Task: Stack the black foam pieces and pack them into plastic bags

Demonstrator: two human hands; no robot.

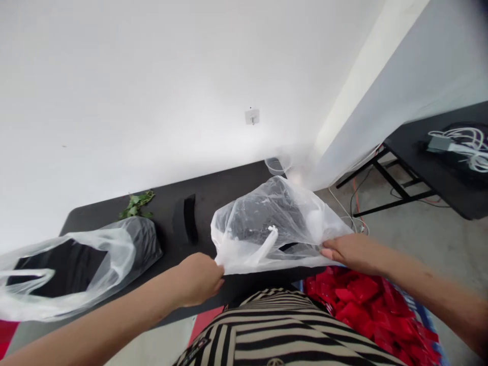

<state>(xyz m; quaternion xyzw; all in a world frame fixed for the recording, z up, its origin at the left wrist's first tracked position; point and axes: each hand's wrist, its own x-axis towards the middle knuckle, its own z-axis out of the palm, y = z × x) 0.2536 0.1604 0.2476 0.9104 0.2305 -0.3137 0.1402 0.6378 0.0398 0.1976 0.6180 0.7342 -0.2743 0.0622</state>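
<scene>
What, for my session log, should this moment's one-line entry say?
left hand: holds clear plastic bag edge | right hand: holds opposite edge | nearby: black table, green leaves, red packets

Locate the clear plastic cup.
Head view: the clear plastic cup sits at the far end of the black table by the wall, just behind the plastic bag.

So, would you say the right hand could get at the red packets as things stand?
Probably yes: the right hand sits just above the heap of red packets with nothing between them, though its grip is on the clear plastic bag, so it would likely let go first.
</scene>
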